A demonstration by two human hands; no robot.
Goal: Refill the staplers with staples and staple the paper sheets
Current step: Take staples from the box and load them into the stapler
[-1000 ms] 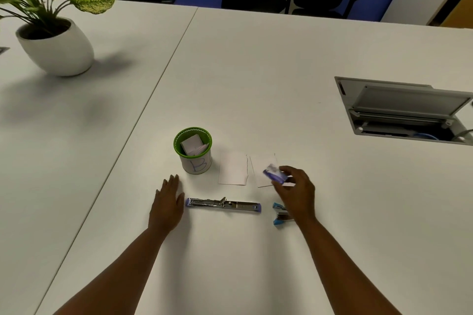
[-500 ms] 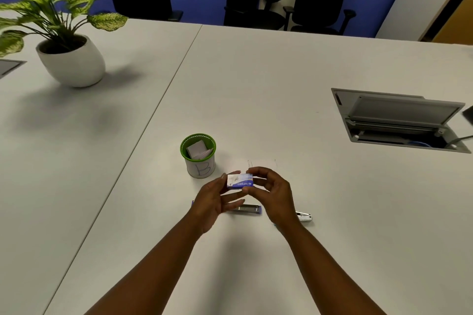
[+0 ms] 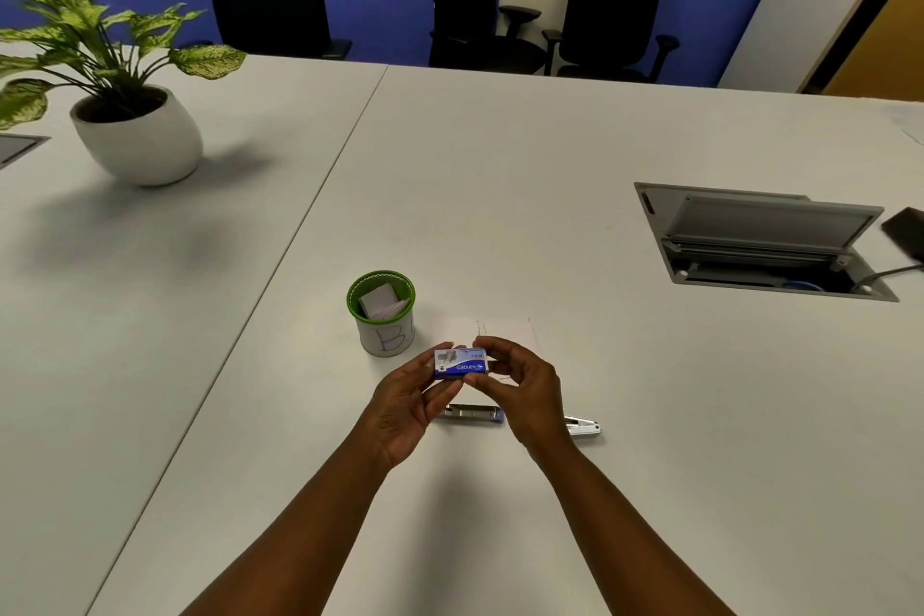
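Both hands hold a small blue-and-white cardboard staple box (image 3: pixel 460 363) above the worktop (image 3: pixel 550 215). The left hand (image 3: pixel 407 403) cradles it with curled fingers; the right hand (image 3: pixel 520 385) pinches its right end. Just below the grip lies an opened metal stapler (image 3: pixel 472 414), a second stapler (image 3: pixel 582 428) beside the right wrist. Beyond the grip lie white paper sheets (image 3: pixel 507 330), left of them a round green-rimmed cup (image 3: pixel 382 313).
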